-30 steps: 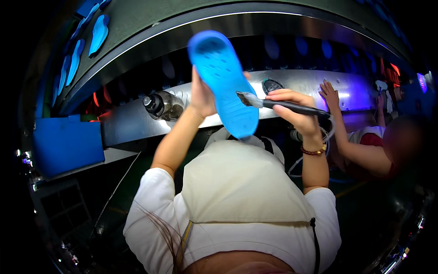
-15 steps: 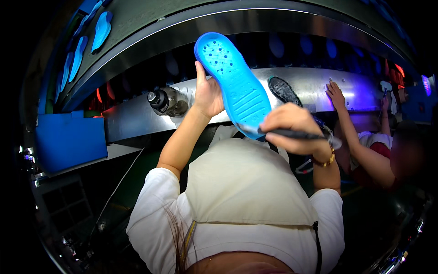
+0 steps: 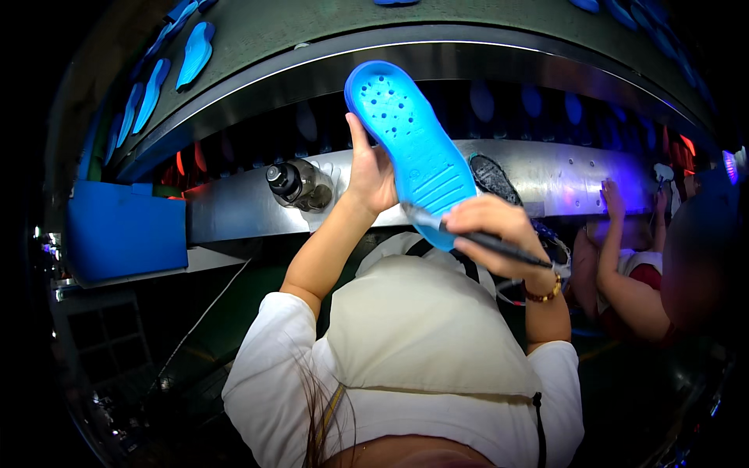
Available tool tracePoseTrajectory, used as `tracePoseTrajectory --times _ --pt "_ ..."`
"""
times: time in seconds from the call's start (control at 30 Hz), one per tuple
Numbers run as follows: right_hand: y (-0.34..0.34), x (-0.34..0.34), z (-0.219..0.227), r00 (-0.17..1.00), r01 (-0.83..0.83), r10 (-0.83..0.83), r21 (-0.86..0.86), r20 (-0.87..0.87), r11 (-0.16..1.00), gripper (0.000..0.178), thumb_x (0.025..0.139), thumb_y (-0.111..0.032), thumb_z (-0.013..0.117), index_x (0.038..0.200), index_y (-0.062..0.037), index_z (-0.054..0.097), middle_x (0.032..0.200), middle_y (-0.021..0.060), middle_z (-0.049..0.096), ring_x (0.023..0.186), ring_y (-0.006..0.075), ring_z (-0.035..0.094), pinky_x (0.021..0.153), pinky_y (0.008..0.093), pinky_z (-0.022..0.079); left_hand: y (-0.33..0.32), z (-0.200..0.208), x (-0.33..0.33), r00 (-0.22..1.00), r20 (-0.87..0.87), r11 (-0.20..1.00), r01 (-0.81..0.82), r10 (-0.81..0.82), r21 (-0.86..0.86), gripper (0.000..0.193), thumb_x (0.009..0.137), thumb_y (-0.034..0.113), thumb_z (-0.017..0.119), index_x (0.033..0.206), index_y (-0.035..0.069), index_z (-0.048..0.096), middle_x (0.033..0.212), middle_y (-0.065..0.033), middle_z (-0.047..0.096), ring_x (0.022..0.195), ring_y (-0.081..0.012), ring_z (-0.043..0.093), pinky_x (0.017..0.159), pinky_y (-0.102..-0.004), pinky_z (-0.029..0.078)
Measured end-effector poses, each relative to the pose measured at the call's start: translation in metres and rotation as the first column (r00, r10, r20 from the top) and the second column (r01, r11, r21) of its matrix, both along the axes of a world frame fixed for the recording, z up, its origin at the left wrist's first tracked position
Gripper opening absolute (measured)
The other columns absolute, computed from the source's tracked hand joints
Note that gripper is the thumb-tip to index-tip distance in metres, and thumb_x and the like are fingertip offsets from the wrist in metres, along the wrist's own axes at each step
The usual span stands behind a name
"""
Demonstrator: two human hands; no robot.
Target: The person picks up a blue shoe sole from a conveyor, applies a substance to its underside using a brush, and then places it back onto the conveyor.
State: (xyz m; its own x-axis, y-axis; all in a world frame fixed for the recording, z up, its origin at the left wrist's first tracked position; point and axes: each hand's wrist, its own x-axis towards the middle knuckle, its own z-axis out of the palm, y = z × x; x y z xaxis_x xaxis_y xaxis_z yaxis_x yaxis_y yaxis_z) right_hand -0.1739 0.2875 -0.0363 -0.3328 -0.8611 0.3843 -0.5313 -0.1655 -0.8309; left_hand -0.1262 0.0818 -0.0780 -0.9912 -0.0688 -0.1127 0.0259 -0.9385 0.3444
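Note:
A blue shoe sole is held up in front of me, tilted, with small holes in its upper end and ridges across its lower half. My left hand grips it by the left side, thumb along the edge and the other fingers hidden behind. Pinched in my right hand is a brush with a black handle. Its pale, blurred tip lies across the sole's lower left edge; whether it touches is hard to tell. Behind my right hand, a dark sole-shaped piece rests on the metal bench.
Left of my left hand stands a clear bottle with a black cap. Beyond the bench runs a green conveyor carrying several blue soles. A blue box is at the left. On the right, a co-worker's arm reaches to the bench.
My brush tip has moved up and left along the sole's lower end, to its left edge. The whole view has shifted slightly. The co-worker's hand has drawn back toward the bench's near edge.

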Motion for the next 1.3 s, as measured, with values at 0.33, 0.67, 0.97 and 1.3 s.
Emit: tracePoseTrajectory --times 0.33,0.67,0.97,1.3 --pt "0.017 -0.002 -0.015 0.996 -0.042 0.042 -0.006 0.075 0.999 0.025 0.064 0.002 0.066 0.089 -0.0013 0.063 0.092 0.011 0.063 0.092 0.024 0.056 0.082 0.0326 0.044 -0.005 0.013 -0.004 0.995 0.045 0.976 -0.078 0.089 -0.206 0.089 0.073 0.073 0.022 0.129 0.004 0.029 0.125 -0.0222 0.038 0.115 -0.0344 0.039 0.096 -0.0481 0.031" --pt "-0.002 0.0 -0.012 0.509 0.26 0.074 -0.235 0.858 0.937 0.021 0.076 0.003 0.055 0.096 0.0073 0.055 0.098 0.0201 0.058 0.094 0.0226 0.057 0.085 0.0328 0.046 0.017 0.04 0.005 0.969 -0.244 0.989 -0.071 0.037 -0.129 0.083 0.08 0.065 0.026 0.13 -0.002 0.022 0.124 -0.0203 0.04 0.109 -0.0315 0.046 0.093 -0.0434 0.037" --pt "-0.005 0.008 0.0 0.797 0.33 -0.249 -0.051 0.55 0.943 0.02 0.073 0.003 0.059 0.093 0.0038 0.059 0.091 0.014 0.062 0.086 0.0171 0.059 0.077 0.0257 0.045 0.031 0.026 0.001 0.988 -0.098 0.988 -0.124 0.116 -0.088 0.054 0.085 0.039 0.039 0.121 -0.002 0.038 0.112 -0.0182 0.052 0.097 -0.0296 0.055 0.086 -0.0433 0.043" --pt "-0.008 -0.02 0.011 0.978 0.097 -0.073 -0.114 0.198 0.989 0.018 0.071 -0.003 0.062 0.088 0.0011 0.062 0.087 0.0119 0.063 0.079 0.0172 0.061 0.069 0.0248 0.047 0.025 0.035 -0.004 0.987 -0.136 0.979 -0.111 0.089 -0.17 0.063 0.083 0.046 0.036 0.125 -0.001 0.034 0.117 -0.0236 0.046 0.1 -0.039 0.051 0.086 -0.0522 0.041"
